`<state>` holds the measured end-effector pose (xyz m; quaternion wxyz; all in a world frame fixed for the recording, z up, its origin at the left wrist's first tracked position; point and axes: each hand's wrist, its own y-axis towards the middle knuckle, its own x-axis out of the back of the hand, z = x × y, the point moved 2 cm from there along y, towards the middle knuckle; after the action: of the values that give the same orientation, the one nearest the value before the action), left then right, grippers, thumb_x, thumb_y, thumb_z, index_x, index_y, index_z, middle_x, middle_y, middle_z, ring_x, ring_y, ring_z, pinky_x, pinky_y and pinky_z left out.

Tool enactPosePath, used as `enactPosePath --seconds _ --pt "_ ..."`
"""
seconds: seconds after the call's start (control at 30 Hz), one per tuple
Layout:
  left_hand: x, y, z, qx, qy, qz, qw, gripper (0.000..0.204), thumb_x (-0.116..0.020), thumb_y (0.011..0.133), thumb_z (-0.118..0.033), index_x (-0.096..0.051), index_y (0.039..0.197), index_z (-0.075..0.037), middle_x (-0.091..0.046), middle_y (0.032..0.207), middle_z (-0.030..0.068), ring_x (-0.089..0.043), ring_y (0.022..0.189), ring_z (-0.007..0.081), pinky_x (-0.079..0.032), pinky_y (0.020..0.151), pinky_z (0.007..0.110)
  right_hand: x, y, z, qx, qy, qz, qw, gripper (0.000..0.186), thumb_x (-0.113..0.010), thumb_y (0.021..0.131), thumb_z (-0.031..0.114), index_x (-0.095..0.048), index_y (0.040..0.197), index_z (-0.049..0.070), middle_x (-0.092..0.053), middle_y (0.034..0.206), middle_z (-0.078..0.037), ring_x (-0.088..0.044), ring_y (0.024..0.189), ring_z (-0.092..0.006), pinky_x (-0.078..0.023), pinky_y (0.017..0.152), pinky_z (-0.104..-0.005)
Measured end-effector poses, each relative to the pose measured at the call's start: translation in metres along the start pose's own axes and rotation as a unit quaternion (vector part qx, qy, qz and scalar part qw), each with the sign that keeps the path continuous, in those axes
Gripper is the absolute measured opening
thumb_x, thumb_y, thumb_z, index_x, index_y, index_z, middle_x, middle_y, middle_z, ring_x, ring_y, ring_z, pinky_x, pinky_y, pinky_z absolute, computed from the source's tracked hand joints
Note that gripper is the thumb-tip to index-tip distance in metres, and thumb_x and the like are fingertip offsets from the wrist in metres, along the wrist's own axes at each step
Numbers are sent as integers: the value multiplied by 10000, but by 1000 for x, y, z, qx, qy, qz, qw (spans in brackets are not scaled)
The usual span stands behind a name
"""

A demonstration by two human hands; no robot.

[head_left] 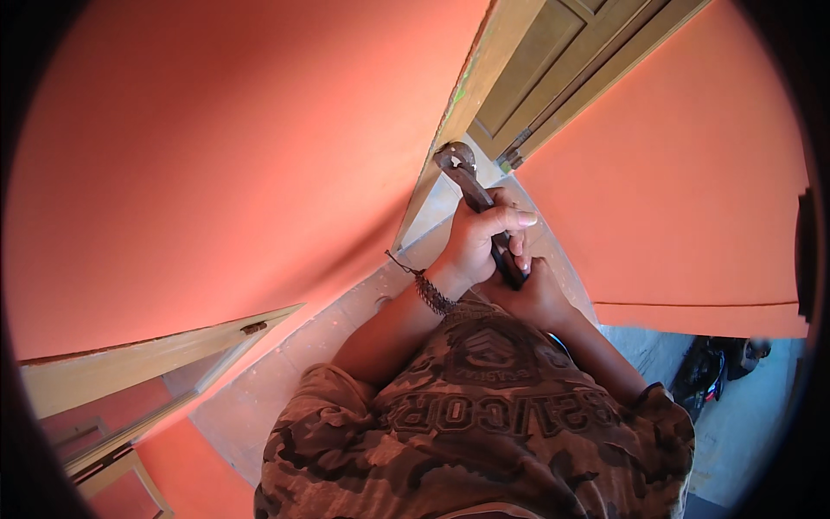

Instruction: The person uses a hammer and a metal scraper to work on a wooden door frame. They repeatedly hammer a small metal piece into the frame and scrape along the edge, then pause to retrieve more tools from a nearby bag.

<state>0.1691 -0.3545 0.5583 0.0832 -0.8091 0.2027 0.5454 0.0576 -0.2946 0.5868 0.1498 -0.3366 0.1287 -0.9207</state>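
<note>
A rusty pair of pincers [468, 183] slants up and away from me, its rounded head against the edge of the wooden door frame [467, 108]. My left hand [478, 235] is wrapped round the handles, with the thumb lying across them. Lower down, my right hand [538, 296] is closed at the dark handle ends; its fingers are partly hidden behind my left hand. What the jaws bite on, if anything, is too small to make out.
An orange wall [233, 164] rises close on my left, and another orange wall [674, 190] stands on the right. Beyond the frame is a wooden panelled door [540, 65] with a hinge [513, 159]. A wooden window frame [156, 350] juts in at lower left. Pale tiles [285, 381] cover the floor.
</note>
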Motion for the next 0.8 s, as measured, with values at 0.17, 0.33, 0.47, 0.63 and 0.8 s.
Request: enactPosePath --seconds 0.17,0.33,0.47,0.63,0.8 --pt "-21 -11 -7 54 -70 13 996 226 -538 837 -70 -443 632 -77 -505 549 112 -554 463 289 -498 473 437 21 -31 27 59 38 4 997 235 -644 875 193 -622 920 -36 -656 748 -181 -662 712 -306 -497 648 -402" --pt "-35 -13 -10 41 -20 -40 998 286 -519 805 -140 -382 556 -104 -405 496 52 -402 390 201 -408 442 329 33 -48 61 32 -99 14 994 236 -577 908 167 -597 1033 -33 -598 628 -219 -626 599 -389 -482 564 -425" --pt "-32 -15 -12 76 -54 9 996 345 -495 805 -170 -317 511 -136 -336 461 11 -270 372 129 -268 401 275 27 -56 73 35 -101 -7 994 210 -560 912 148 -599 1013 -32 -587 607 -215 -620 575 -381 -478 540 -417" --pt "-25 -17 -14 82 -29 12 996 337 -481 796 -165 -309 507 -156 -320 453 -10 -255 374 113 -227 391 267 19 -58 76 -45 -14 36 998 207 -554 913 145 -599 1013 -31 -610 627 -204 -632 596 -365 -493 558 -406" --pt "-21 -15 -13 95 -82 74 989 299 -468 784 -165 -331 519 -140 -328 465 -8 -281 388 122 -244 401 279 17 -63 84 6 -102 -4 995 200 -545 918 149 -588 982 -35 -614 625 -206 -637 603 -372 -499 564 -432"
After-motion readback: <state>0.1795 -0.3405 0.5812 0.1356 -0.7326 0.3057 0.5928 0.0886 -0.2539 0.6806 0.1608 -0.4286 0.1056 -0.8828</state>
